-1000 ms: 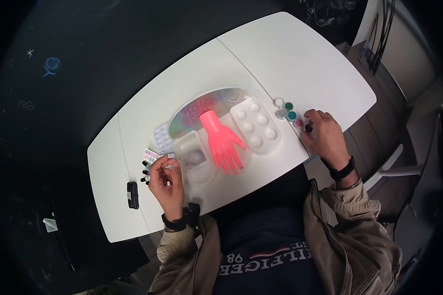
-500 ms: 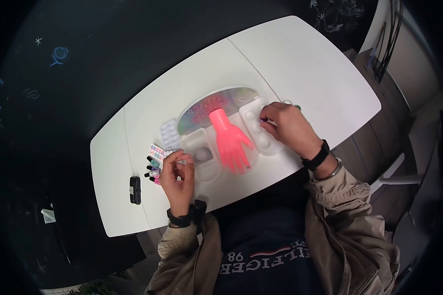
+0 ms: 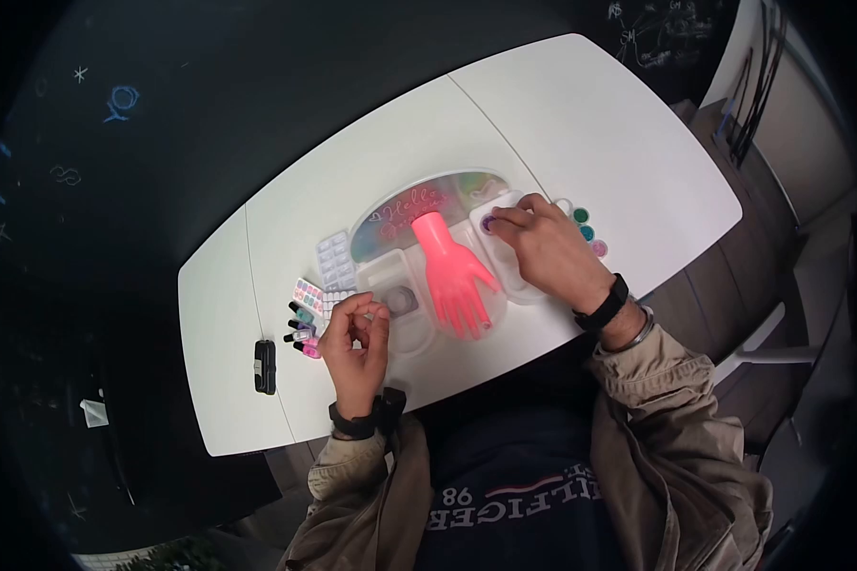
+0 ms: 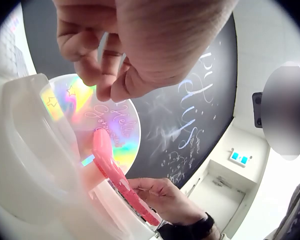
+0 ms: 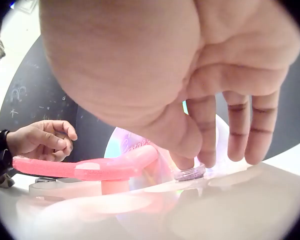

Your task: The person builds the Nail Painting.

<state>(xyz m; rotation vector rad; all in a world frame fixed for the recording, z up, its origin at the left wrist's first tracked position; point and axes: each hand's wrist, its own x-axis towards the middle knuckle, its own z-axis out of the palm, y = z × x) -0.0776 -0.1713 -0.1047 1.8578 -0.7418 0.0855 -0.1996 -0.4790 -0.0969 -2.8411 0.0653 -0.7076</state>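
Observation:
Between thumb and fingers, my right hand (image 3: 562, 252) pinches a small round jar of purple glitter (image 5: 190, 173) by its top. The jar (image 3: 488, 224) is at the upper well of the white palette tray (image 3: 524, 294), low against it in the right wrist view. My left hand (image 3: 354, 350) hovers near the clear plastic tray's left side, fingers loosely bent and tips close together, nothing visible between them. A pink model hand (image 3: 452, 271) lies between my hands, fingers pointing toward me. Behind it stands an iridescent panel with lettering (image 4: 112, 117).
Green (image 3: 581, 216), teal (image 3: 587, 232) and pink (image 3: 598, 248) glitter jars sit right of the palette. Left lie a clear compartment case (image 3: 334, 259), a nail sticker sheet (image 3: 307, 294), several polish bottles (image 3: 305, 335) and a black object (image 3: 265, 367) on the white table (image 3: 229, 314).
My right hand took the dark purple jar from the group at the right and carried it left and back to the palette's upper well. The left hand stays nearly still.

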